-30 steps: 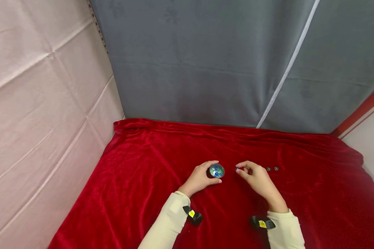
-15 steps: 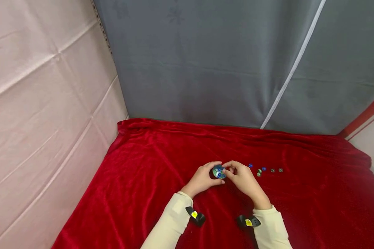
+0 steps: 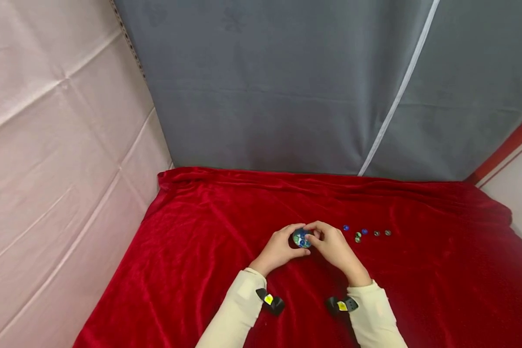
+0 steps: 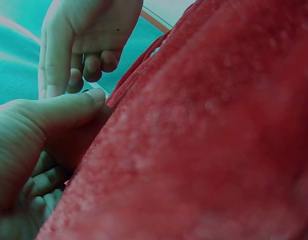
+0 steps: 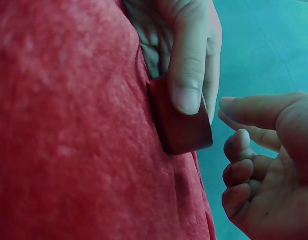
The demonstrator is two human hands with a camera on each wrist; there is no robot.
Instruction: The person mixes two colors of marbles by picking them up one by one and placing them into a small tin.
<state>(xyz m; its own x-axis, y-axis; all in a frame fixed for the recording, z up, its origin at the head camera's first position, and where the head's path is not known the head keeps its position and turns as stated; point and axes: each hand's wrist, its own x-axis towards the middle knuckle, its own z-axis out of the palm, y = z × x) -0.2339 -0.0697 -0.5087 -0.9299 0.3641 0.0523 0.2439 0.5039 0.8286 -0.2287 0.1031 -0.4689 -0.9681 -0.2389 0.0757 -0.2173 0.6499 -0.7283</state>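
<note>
A small round cup (image 3: 296,239) holding several blue and green marbles stands on the red cloth. My left hand (image 3: 278,249) grips it from the left, thumb on the near side and fingers around the far side. In the right wrist view the cup (image 5: 181,131) looks dark red and short-walled, with the left thumb pressed on its side. My right hand (image 3: 334,247) is over the cup's right edge, with thumb and index finger close together and the other fingers curled. Whether a marble is between the right fingertips (image 5: 228,106) cannot be seen.
Right of the hands, blue marbles (image 3: 364,231), green marbles (image 3: 358,238) and darker marbles (image 3: 376,233) lie loose on the red velvet cloth (image 3: 226,217). A grey curtain (image 3: 261,96) hangs behind, and a pale sheet (image 3: 69,169) covers the left side.
My right hand has moved left, carrying a blue marble from beside the loose ones to above the cup, and lingers there. The left hand keeps its grip on the cup.
</note>
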